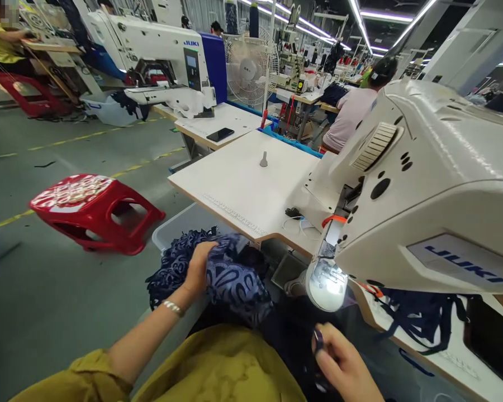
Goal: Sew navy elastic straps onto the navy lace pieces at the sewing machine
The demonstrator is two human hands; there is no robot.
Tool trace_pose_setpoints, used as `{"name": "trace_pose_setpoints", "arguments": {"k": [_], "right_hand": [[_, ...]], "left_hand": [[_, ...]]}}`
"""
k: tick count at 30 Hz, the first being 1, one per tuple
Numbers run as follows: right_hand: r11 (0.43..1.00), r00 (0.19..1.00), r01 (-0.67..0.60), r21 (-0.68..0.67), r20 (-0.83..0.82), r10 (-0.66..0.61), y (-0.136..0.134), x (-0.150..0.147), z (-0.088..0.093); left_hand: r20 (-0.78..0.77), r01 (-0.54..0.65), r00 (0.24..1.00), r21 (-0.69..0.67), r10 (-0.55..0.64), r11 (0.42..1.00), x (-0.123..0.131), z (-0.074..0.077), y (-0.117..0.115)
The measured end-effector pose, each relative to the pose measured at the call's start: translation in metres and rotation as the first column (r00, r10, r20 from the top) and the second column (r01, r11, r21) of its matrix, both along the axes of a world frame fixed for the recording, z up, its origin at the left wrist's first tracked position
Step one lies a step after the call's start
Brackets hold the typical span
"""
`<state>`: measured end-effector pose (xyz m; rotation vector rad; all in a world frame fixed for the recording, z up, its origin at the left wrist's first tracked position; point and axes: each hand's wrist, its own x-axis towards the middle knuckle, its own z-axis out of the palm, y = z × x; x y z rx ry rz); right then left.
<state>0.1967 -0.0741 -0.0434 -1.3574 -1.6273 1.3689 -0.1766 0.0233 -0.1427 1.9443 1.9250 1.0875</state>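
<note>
My left hand (199, 268), with a bracelet on its wrist, is closed on a bunched navy cloth (238, 279) with a paler swirl pattern. This cloth lies over my lap and the edge of a clear plastic bin (162, 237), where a frilled dark pile of the same colour is heaped. To the right, below the sewing machine's lit arm end (327, 285), my right hand (339, 360) is curled with a narrow navy strip (317, 340) between thumb and forefinger. Where the rest of that strip runs is hidden against the dark background.
A white JUKI sewing machine (436, 184) looms at the right over a white worktable (235, 173). Navy straps (427, 318) and a black phone (488, 338) lie at the right. On the floor at left stands a red stool (104, 223). A co-worker (356, 111) sits beyond.
</note>
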Motion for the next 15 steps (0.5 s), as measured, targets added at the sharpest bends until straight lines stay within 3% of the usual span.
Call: {"name": "trace_pose_setpoints", "arguments": {"k": [2, 4, 6, 9, 12, 15], "right_hand": [[0.996, 0.996, 0.086, -0.03, 0.019, -0.086, 0.015, -0.013, -0.025], [0.989, 0.987, 0.145, 0.0, 0.076, -0.144, 0.028, -0.022, -0.055], [0.983, 0.954, 0.155, 0.102, 0.242, -0.176, 0.036, -0.023, -0.086], [0.962, 0.903, 0.209, 0.176, 0.343, -0.259, 0.036, -0.009, -0.119], [0.931, 0.844, 0.269, 0.245, 0.406, -0.351, 0.021, 0.014, -0.126], [0.897, 0.753, 0.33, 0.294, 0.49, -0.438, -0.003, 0.044, -0.116]], "left_hand": [[-0.088, -0.008, 0.996, -0.091, -0.001, 0.996, -0.024, -0.011, -0.015], [-0.166, 0.037, 0.984, -0.211, -0.073, 0.977, -0.032, -0.028, -0.032], [-0.217, 0.109, 0.958, -0.333, -0.189, 0.937, -0.028, -0.046, -0.045], [-0.277, 0.165, 0.908, -0.453, -0.315, 0.876, -0.012, -0.065, -0.05], [-0.352, 0.186, 0.858, -0.468, -0.375, 0.864, 0.004, -0.068, -0.033], [-0.396, 0.278, 0.796, -0.432, -0.458, 0.858, 0.023, -0.068, -0.004]]}}
